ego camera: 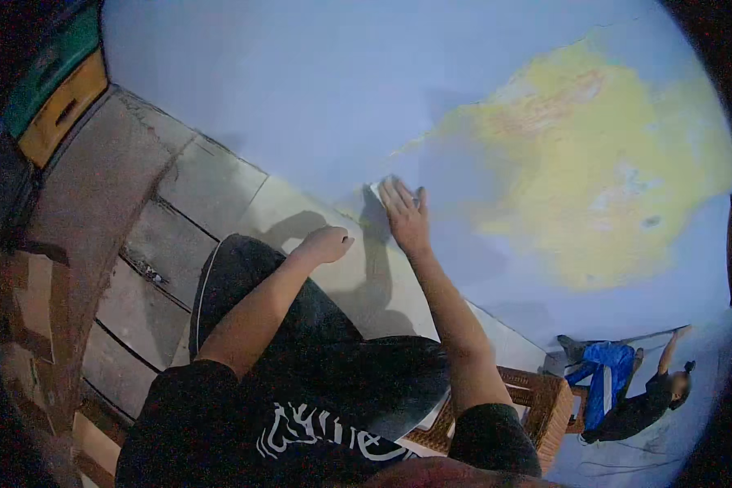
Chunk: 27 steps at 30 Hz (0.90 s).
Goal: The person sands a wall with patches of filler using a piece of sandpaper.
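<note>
My right hand [404, 213] lies with its fingers flat against the painted wall [317, 97], low down near the floor. Under the fingers is a small pale sheet [377, 190], perhaps sandpaper or cloth; most of it is hidden. My left hand [324, 245] is curled into a loose fist in front of my knee, away from the wall, and nothing shows in it. To the right of my right hand, the pale blue wall bears a large yellow patch [585, 165] with ragged edges and some whitish and reddish areas.
Floor tiles [213, 177] run along the wall's base. A green and orange drawer unit [67, 104] stands at the upper left. Cardboard boxes [33, 299] lie at the left. A brown woven plastic piece of furniture [549, 421] is close by my right arm; beyond it, another person [625, 409] holds a long tool.
</note>
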### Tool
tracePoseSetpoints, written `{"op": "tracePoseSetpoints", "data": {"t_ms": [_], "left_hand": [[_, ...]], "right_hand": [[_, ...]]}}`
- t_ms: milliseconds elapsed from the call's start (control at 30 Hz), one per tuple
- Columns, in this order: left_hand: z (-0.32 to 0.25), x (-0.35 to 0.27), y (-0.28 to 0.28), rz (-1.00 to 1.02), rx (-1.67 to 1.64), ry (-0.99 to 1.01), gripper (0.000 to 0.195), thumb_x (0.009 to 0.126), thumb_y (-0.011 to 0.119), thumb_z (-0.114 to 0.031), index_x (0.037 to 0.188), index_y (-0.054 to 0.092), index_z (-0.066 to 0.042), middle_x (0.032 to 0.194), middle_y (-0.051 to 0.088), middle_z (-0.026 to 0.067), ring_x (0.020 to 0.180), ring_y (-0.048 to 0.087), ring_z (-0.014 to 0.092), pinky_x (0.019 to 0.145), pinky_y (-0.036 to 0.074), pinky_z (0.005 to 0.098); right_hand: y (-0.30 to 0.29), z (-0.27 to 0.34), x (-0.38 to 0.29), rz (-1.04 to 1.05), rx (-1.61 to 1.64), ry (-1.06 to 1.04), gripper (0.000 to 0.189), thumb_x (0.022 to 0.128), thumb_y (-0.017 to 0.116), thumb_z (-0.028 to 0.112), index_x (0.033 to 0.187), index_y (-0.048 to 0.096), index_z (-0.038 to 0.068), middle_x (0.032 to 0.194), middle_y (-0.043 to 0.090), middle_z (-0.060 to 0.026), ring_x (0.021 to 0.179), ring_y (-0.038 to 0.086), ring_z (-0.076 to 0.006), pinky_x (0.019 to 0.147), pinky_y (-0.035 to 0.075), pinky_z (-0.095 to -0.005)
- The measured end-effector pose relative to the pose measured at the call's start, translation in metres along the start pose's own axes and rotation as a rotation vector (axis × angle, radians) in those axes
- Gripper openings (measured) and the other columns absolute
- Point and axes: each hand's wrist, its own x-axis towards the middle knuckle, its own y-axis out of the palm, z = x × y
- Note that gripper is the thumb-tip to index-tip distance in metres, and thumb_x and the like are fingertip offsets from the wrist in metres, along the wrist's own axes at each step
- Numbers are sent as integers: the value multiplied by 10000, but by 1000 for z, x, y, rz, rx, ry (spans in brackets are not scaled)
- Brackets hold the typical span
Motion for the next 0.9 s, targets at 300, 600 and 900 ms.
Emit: {"op": "tracePoseSetpoints", "data": {"t_ms": [300,600,900], "left_hand": [[6,4,4,-45,-46,3,397,985,505,-377,1036,667,-18,1036,688,220,1008,651,400,903,499,515],[2,-8,5,-2,-21,28,419,997,493,-375,1025,662,7,1062,682,225,1027,640,402,900,485,523],[2,1,0,98,-17,2,458,981,517,-405,1092,655,18,1123,663,262,1048,633,444,912,495,539]], "right_hand": [[-42,-25,-11,139,-60,-239,567,934,525,183,1489,447,266,1594,360,-18,1504,258,-195,1197,142,-614],[-151,-115,95,-742,-135,162,449,1012,452,129,1459,487,111,1497,500,-105,1466,349,-293,1210,12,-548],[-1,-3,-7,64,22,25,578,936,558,123,1495,423,180,1544,441,-10,1434,401,-206,1172,203,-601]]}}
